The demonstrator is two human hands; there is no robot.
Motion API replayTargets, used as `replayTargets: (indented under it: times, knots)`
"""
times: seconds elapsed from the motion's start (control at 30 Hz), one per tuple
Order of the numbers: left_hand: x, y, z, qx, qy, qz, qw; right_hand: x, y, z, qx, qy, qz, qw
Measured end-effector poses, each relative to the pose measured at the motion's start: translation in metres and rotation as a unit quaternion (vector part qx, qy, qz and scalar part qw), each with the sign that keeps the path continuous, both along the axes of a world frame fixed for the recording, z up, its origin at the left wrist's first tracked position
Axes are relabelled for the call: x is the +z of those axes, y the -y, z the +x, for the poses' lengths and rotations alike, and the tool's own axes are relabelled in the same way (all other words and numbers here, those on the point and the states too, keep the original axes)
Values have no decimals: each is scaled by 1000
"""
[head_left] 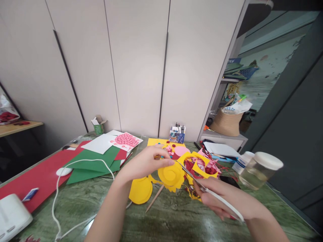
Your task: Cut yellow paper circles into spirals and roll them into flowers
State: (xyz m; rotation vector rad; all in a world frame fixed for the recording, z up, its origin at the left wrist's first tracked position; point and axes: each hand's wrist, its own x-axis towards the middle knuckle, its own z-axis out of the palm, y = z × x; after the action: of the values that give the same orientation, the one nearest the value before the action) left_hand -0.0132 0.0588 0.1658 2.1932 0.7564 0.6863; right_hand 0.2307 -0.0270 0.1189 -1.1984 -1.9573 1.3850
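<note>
My left hand (151, 160) is closed in a pinch at the upper edge of a yellow paper flower (171, 176), which has a spiral centre and a scalloped rim. My right hand (217, 191) grips long slim tweezers (199, 183), metal at the tips and pale towards the back. Their points reach to the flower's upper right edge, close to my left fingertips. Below my left hand lies a round yellow paper piece (140, 191), and a pointed wooden stick (154, 199) rests beside it. Cut yellow paper scraps (208, 168) lie beyond my right hand.
Green paper (92, 164) and red paper (42, 173) cover the left side, crossed by a white cable (57, 195). A white sheet with pink pieces (126, 140) lies behind. A lidded jar (259, 171) stands right, a pen box (177, 133) at the back against the cabinets.
</note>
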Motion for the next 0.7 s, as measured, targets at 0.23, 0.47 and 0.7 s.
replayTargets:
  times: [0.23, 0.47, 0.7]
  knots:
    - [-1, -3, -3, -25, -15, 22, 999, -2, 2, 2, 15, 48, 8, 999]
    - [-3, -6, -7, -93, -74, 64, 991, 7, 2, 4, 50, 147, 55, 986]
    - [-5, -6, -9, -132, -104, 90, 982, 14, -1, 0, 102, 176, 76, 976]
